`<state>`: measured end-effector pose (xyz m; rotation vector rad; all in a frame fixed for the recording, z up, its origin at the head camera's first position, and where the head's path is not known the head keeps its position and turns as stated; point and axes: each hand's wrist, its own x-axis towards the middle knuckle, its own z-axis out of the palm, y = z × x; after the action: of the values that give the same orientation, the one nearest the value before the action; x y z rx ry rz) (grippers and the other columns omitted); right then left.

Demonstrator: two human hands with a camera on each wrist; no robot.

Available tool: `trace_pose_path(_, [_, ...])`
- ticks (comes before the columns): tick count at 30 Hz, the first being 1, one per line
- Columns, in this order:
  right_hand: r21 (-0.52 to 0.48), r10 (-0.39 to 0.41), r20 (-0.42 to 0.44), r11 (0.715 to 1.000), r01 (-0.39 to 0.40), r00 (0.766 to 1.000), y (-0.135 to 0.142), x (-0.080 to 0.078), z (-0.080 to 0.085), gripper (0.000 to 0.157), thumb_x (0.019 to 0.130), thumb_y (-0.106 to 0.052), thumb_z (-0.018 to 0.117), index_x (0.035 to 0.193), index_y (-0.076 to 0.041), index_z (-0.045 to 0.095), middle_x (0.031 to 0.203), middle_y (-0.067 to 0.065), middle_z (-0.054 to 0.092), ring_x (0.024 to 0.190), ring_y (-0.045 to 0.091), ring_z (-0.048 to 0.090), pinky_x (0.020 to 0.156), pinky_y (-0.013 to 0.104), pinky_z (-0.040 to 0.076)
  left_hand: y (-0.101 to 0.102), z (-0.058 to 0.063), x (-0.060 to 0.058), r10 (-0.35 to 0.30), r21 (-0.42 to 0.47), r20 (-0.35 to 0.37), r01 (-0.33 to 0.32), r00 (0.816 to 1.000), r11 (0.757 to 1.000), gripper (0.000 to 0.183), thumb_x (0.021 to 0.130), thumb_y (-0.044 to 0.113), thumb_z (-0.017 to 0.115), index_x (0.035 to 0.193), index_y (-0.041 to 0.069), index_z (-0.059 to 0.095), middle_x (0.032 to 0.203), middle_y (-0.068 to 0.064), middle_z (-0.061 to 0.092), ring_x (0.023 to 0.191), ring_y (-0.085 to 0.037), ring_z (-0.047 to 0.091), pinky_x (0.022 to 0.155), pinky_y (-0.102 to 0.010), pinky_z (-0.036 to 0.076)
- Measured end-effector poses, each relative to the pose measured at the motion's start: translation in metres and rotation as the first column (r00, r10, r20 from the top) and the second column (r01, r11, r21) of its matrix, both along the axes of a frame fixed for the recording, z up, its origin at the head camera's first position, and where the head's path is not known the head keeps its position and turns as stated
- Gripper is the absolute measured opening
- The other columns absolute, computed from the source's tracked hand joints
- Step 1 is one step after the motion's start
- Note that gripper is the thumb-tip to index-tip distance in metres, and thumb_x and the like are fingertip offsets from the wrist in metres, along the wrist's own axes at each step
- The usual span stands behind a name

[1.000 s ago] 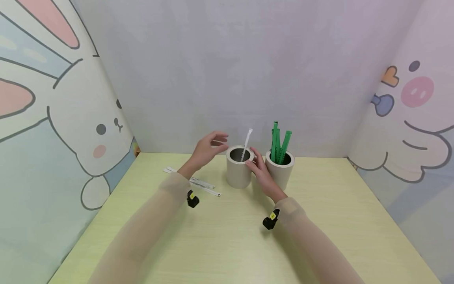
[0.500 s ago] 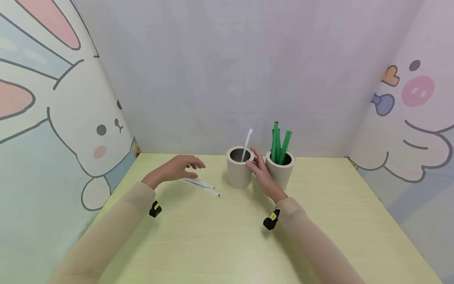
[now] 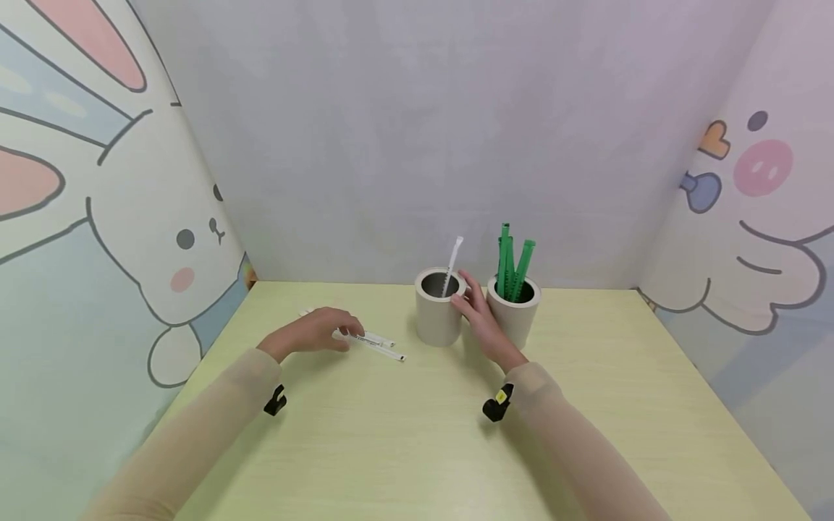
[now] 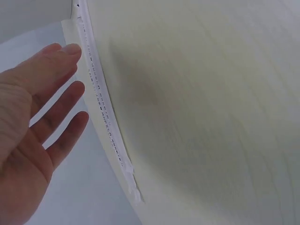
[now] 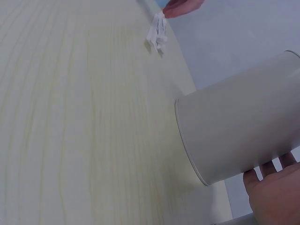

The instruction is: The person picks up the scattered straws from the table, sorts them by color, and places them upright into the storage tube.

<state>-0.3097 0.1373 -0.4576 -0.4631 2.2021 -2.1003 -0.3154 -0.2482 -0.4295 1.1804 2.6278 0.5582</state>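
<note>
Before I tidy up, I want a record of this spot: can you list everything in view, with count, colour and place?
Left cup: one, off-white, upright near the table's far edge
Right cup: one, off-white, beside it
White stick: one, white, standing in the left cup
Green sticks: at least three, green, in the right cup
Loose sticks: at least two, white with dark print, lying left of the cups
Table: one, pale yellow, beneath everything
Back wall: one, pale grey, behind the table
Cartoon panels: two, multicoloured, either side
Left hand: one, bare, at the loose sticks; contact unclear
Right hand: one, bare, holding the left cup
Sleeves: two, beige, on the arms
Wrist cameras: two, black, at the wrists
</note>
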Motion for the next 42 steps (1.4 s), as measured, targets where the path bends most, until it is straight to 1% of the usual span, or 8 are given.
trace_pose_path(6, [0.001,-0.003,-0.008,1.000,0.003,1.000,0.000,0.001,0.001,0.067,0.114,-0.036,0.050,0.171,-0.032,0.016,0.174,0.017,0.018,0.163,0.034,0.015,0.131,0.056,0.019,0.000,-0.004,0.001,0.005,-0.022,-0.031,-0.005,1.000,1.000,0.034,0.094,0.007,0.082,0.126,0.012,0.074,0.123,-0.002,0.073,0.111,-0.028,0.068,0.099,-0.047,0.056])
trace_pose_path(11, [0.006,-0.002,-0.006,1.000,0.002,1.000,0.000,-0.001,0.000,0.067,0.114,-0.037,0.051,0.170,-0.033,0.016,0.174,0.016,0.018,0.163,0.032,0.016,0.131,0.055,0.019,0.003,-0.009,-0.001,0.010,-0.018,-0.050,-0.011,0.999,1.000,0.034,0.092,0.006,0.083,0.125,0.013,0.075,0.121,0.000,0.074,0.111,-0.025,0.068,0.100,-0.048,0.055])
trace_pose_path(16, [0.001,0.007,-0.004,1.000,-0.007,1.000,0.000,-0.002,-0.003,0.067,0.114,-0.038,0.050,0.171,-0.033,0.014,0.175,0.016,0.015,0.164,0.032,0.012,0.131,0.055,0.017,0.008,-0.014,-0.003,0.033,-0.018,-0.043,-0.033,0.999,0.999,0.032,0.093,0.006,0.082,0.123,0.015,0.076,0.119,0.004,0.073,0.113,-0.020,0.067,0.103,-0.048,0.054])
trace_pose_path(19, [0.001,0.011,-0.004,1.000,-0.011,1.000,0.000,-0.001,-0.003,0.068,0.114,-0.038,0.050,0.171,-0.033,0.014,0.175,0.016,0.015,0.164,0.032,0.012,0.131,0.056,0.017,0.011,-0.015,-0.004,0.042,-0.015,-0.038,-0.042,0.998,0.999,0.030,0.094,0.003,0.080,0.122,0.013,0.075,0.117,0.001,0.073,0.111,-0.021,0.067,0.101,-0.048,0.054])
trace_pose_path(23, [0.008,0.009,-0.008,1.000,-0.009,1.000,0.000,0.000,-0.001,0.068,0.114,-0.038,0.050,0.171,-0.032,0.014,0.175,0.015,0.017,0.164,0.033,0.013,0.131,0.057,0.018,0.013,-0.018,-0.005,0.029,-0.012,-0.050,-0.030,0.998,0.999,0.028,0.094,-0.001,0.078,0.119,0.011,0.075,0.110,-0.004,0.073,0.103,-0.023,0.067,0.096,-0.046,0.055])
trace_pose_path(29, [0.011,0.002,-0.019,1.000,-0.001,1.000,0.000,-0.001,-0.001,0.068,0.114,-0.038,0.050,0.171,-0.029,0.014,0.175,0.015,0.018,0.163,0.034,0.014,0.130,0.058,0.019,0.012,-0.021,-0.007,0.001,0.003,-0.054,-0.001,0.999,1.000,0.024,0.095,-0.001,0.076,0.117,0.011,0.076,0.105,-0.003,0.072,0.097,-0.022,0.066,0.089,-0.040,0.055])
trace_pose_path(36, [0.001,0.004,-0.019,1.000,-0.004,1.000,0.000,-0.001,-0.002,0.068,0.114,-0.036,0.050,0.171,-0.027,0.014,0.174,0.016,0.020,0.163,0.034,0.016,0.130,0.058,0.019,0.011,-0.021,-0.007,-0.030,0.033,-0.025,0.031,0.999,0.999,0.023,0.096,-0.004,0.075,0.114,0.009,0.077,0.107,-0.005,0.074,0.097,-0.022,0.070,0.088,-0.040,0.059])
trace_pose_path(42, [0.004,-0.001,-0.027,1.000,0.001,1.000,-0.001,-0.001,-0.001,0.069,0.114,-0.036,0.050,0.171,-0.025,0.014,0.174,0.016,0.020,0.163,0.034,0.016,0.130,0.058,0.020,0.013,-0.020,-0.008,-0.030,0.005,-0.030,0.031,0.999,1.000,0.020,0.096,-0.002,0.076,0.110,0.011,0.078,0.103,-0.003,0.074,0.091,-0.016,0.065,0.086,-0.036,0.057])
